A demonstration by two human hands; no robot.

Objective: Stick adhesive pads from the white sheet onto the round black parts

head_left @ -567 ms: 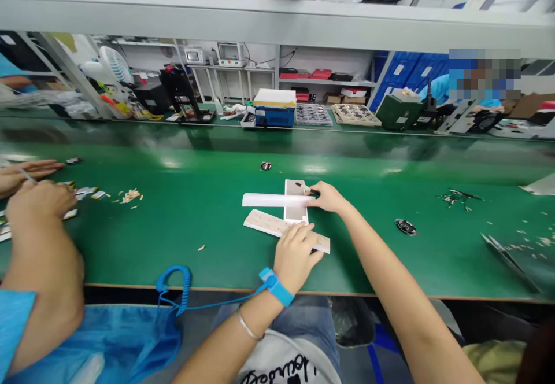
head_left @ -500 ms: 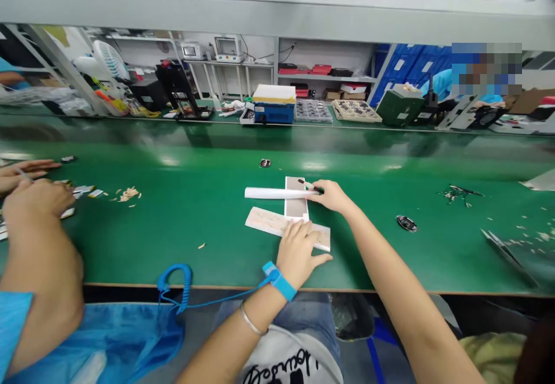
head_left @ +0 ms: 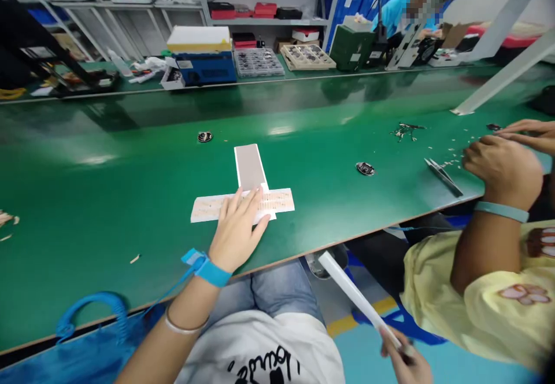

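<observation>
The left hand (head_left: 238,228) hides the middle of 1 speckled strip (head_left: 280,200) lying across a grey card's (head_left: 250,167) near end on the green bench (head_left: 143,181); its fingers rest extended, slightly parted. The right hand (head_left: 403,352), cut off below, grips 1 white strip (head_left: 351,288) beyond the bench edge, its held end unclear.

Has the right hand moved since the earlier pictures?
Yes: the right hand, with the white strip, went from over the green table to beyond its near edge, rightward.
</observation>
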